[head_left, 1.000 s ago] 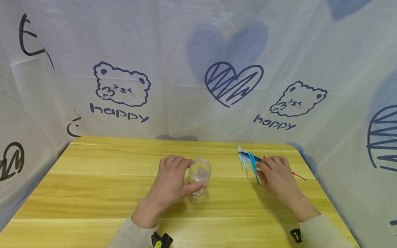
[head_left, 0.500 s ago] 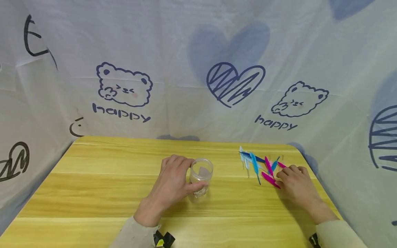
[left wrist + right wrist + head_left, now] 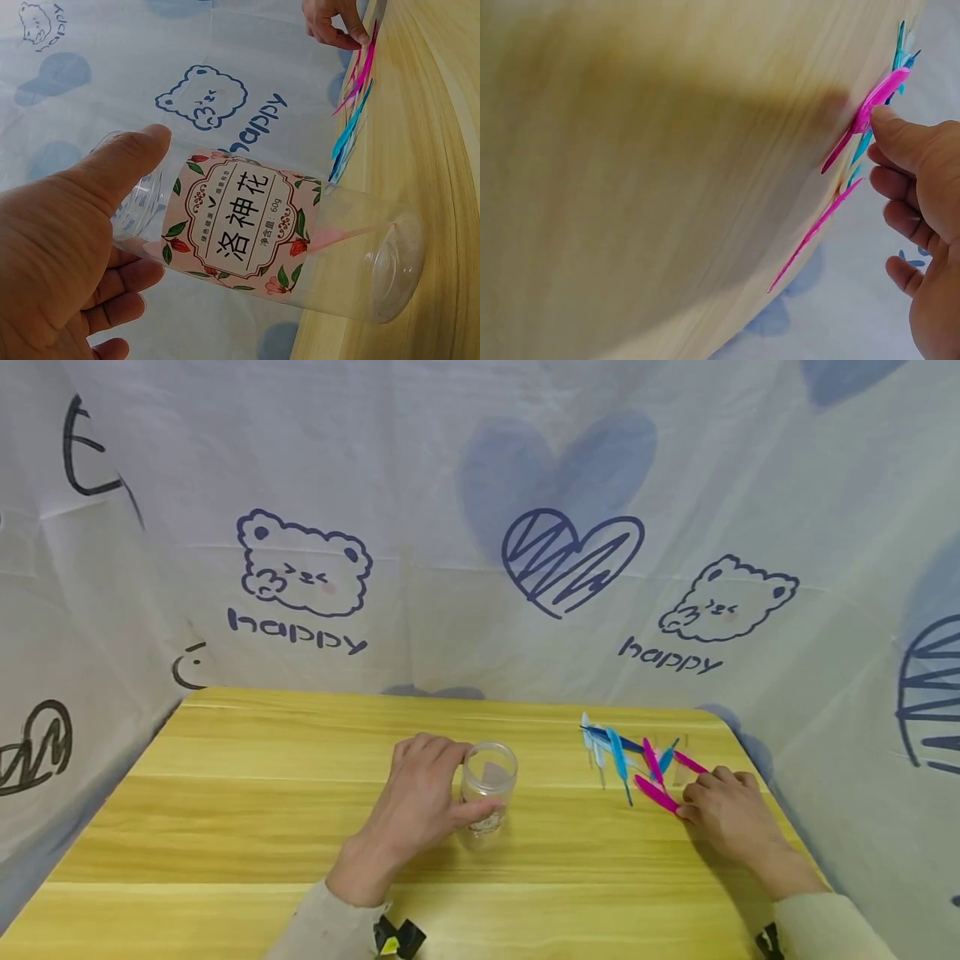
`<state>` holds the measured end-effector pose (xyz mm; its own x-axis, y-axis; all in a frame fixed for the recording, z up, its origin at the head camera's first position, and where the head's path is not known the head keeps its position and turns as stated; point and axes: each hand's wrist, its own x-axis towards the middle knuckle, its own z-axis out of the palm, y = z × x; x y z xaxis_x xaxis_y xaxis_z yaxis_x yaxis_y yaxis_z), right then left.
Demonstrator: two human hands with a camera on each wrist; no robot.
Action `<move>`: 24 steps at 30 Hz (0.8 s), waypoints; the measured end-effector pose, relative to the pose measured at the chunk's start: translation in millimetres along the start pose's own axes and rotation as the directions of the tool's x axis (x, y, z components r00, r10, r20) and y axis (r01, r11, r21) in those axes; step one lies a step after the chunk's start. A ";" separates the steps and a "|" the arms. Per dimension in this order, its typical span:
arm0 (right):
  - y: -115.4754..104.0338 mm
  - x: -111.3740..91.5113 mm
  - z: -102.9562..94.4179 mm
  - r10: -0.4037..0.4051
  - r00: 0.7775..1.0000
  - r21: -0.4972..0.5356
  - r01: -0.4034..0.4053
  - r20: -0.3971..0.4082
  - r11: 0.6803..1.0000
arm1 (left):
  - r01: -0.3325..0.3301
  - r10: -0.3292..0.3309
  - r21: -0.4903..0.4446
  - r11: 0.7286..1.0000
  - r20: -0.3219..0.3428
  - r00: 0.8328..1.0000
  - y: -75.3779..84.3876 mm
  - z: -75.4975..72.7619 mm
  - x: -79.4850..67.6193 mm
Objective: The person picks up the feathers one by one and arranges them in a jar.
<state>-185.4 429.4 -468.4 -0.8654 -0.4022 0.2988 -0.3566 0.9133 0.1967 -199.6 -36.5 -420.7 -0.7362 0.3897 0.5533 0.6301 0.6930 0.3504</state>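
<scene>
My left hand [image 3: 416, 793] holds a clear plastic jar [image 3: 487, 814] upright on the table, its fingers and thumb around the upper part. In the left wrist view the jar shows a pink floral label [image 3: 240, 225] with Chinese characters, and a pale pink feather [image 3: 341, 236] inside. At the right of the table my right hand [image 3: 731, 814] pinches the quill end of a bright pink feather [image 3: 655, 793]. In the right wrist view the thumb lies against this feather, with the other fingers curled behind. A second pink feather [image 3: 690, 762] lies just beyond the fingers.
Beside the right hand lie another pink feather [image 3: 652, 758], a teal feather [image 3: 665, 760], a bright blue feather [image 3: 618, 756], a dark blue feather [image 3: 615, 739] and pale blue feathers [image 3: 587, 731]. A printed cloth [image 3: 450, 635] hangs behind the wooden table [image 3: 247, 810].
My right hand has moved right and nearer, from over the feathers to the quill of the near pink one, uncovering the pink and teal feathers. The left hand keeps its hold on the jar.
</scene>
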 end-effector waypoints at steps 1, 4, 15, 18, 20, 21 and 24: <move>0.1 -0.4 -1.0 0.014 1.000 0.003 -0.014 0.018 1.000 | 0.000 0.000 -0.001 1.000 0.003 1.000 0.4 0.2 0.3; 0.0 -1.3 -1.8 0.048 0.996 0.014 -0.049 0.073 0.999 | -0.001 0.001 -0.003 1.000 0.003 1.000 0.8 1.1 0.3; -6.7 5.2 7.3 0.069 0.994 0.027 -0.071 0.088 0.997 | -0.007 0.007 0.012 1.000 -0.015 1.000 -2.1 1.7 -0.9; -8.6 6.1 9.4 0.087 0.992 0.038 -0.091 0.090 0.995 | -0.001 0.001 0.013 1.000 -0.007 1.000 -2.2 1.5 -0.8; -10.0 7.0 10.1 0.096 0.991 0.045 -0.101 0.094 0.994 | 0.005 -0.005 0.011 1.000 0.000 1.000 -2.2 1.2 -0.8; -10.9 7.5 10.0 0.098 0.991 0.048 -0.103 0.095 0.994 | 0.008 -0.008 0.009 1.000 0.003 1.000 -2.0 0.8 -0.7; -13.1 8.8 10.0 0.101 0.989 0.048 -0.106 0.104 0.993 | 0.013 -0.013 0.000 1.000 0.010 1.000 -2.2 0.4 -0.5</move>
<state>-191.9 414.5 -477.6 -0.9289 -0.2992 0.2181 -0.2790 0.9529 0.1192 -200.7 -38.0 -422.0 -0.7465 0.3870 0.5412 0.6208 0.6979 0.3573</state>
